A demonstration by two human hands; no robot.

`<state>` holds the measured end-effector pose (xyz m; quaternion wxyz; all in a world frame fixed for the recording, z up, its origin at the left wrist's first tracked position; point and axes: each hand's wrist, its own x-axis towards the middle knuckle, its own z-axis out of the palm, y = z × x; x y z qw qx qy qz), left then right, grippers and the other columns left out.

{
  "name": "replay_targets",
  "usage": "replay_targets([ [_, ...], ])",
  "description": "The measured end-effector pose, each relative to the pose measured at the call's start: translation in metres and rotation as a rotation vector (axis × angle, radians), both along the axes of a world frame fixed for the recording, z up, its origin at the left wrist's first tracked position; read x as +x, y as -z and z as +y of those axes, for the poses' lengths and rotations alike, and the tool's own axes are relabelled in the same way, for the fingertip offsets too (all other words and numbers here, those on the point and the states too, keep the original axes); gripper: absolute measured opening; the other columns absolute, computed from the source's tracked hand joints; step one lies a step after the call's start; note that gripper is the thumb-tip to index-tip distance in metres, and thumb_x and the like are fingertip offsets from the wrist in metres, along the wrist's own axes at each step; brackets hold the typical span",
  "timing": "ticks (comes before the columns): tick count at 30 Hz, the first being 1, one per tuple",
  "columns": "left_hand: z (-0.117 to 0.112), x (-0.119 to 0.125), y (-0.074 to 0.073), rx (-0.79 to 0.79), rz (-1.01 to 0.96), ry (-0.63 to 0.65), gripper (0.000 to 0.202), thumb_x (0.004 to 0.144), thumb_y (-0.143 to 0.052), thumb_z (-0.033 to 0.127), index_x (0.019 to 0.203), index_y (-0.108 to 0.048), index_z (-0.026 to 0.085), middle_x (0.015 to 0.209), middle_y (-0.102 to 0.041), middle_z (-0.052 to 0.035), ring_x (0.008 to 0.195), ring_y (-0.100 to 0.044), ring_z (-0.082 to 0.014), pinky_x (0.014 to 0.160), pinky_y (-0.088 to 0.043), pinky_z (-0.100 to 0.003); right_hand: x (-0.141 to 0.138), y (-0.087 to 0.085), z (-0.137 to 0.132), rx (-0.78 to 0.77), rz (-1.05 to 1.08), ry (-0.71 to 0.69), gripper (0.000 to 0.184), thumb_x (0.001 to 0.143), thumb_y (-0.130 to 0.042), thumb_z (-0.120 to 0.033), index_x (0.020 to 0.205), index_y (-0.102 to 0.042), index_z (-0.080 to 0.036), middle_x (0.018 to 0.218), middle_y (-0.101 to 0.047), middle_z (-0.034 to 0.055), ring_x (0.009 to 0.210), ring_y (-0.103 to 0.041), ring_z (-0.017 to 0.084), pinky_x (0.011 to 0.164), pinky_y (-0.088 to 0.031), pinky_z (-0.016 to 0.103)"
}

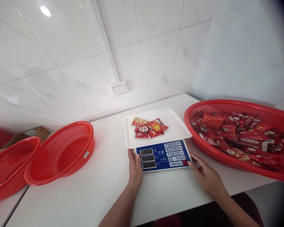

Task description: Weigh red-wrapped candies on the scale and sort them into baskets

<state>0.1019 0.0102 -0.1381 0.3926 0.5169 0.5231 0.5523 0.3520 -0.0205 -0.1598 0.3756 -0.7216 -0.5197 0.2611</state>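
Note:
A digital scale (pixel 161 157) with a blue keypad panel stands on the white table in front of me. On its white weighing tray (pixel 175 126) lies a small pile of red and gold snack packets (pixel 146 127). My left hand (pixel 135 170) grips the scale's left side, thumb on the front edge near the displays. At the right front corner, my right hand (pixel 204 175) holds the scale too, thumb close to the red key. The top display appears to read 0.063. Fingers under and behind the scale's edges are partly hidden.
A big red basket (pixel 227 102) full of red packets stands close to the scale's right. To the left, an empty red basket (pixel 61 151) sits beside another red basket (pixel 14 170). Behind them is a cardboard box (pixel 41 134). A socket (pixel 119 87) is on the tiled wall.

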Motion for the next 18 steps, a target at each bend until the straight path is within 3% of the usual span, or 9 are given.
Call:
replay_targets([
  [8, 0.001, -0.004, -0.002, -0.023, 0.012, -0.006, 0.058, 0.096, -0.031, 0.051, 0.147, -0.019, 0.028, 0.152, -0.033, -0.0062, 0.139, -0.033, -0.0200, 0.113, -0.030, -0.035, 0.000, 0.001, -0.001, -0.041, -0.002, -0.024, 0.057, 0.079, -0.043, -0.059, 0.122, -0.057, -0.024, 0.092, -0.072, 0.0019, 0.062, -0.061, 0.019, 0.066, -0.053, 0.036],
  [12, -0.001, -0.004, 0.001, -0.058, -0.049, -0.004, 0.058, 0.095, -0.032, 0.052, 0.146, -0.022, 0.027, 0.150, -0.036, -0.0072, 0.137, -0.036, -0.0205, 0.113, -0.032, -0.036, -0.003, 0.003, -0.005, 0.089, -0.040, 0.038, 0.051, 0.081, -0.044, -0.055, 0.118, -0.058, -0.022, 0.107, -0.068, 0.0077, 0.074, -0.064, 0.022, 0.069, -0.053, 0.037],
  [15, -0.003, -0.005, 0.002, -0.131, -0.076, -0.032, 0.059, 0.094, -0.031, 0.055, 0.145, -0.026, 0.026, 0.149, -0.038, -0.0078, 0.137, -0.037, -0.0219, 0.112, -0.034, -0.036, -0.011, -0.011, -0.001, 0.299, -0.161, 0.067, 0.042, 0.083, -0.045, -0.051, 0.108, -0.062, -0.021, 0.107, -0.067, 0.0116, 0.084, -0.063, 0.025, 0.076, -0.052, 0.040],
  [18, -0.004, -0.005, 0.003, -0.143, -0.073, 0.004, 0.063, 0.092, -0.032, 0.060, 0.144, -0.028, 0.024, 0.149, -0.038, -0.0096, 0.139, -0.034, -0.0231, 0.112, -0.034, -0.037, -0.027, -0.043, 0.019, 0.439, -0.264, -0.096, 0.035, 0.087, -0.045, -0.048, 0.100, -0.065, -0.023, 0.094, -0.070, 0.0095, 0.089, -0.063, 0.026, 0.083, -0.050, 0.041],
])
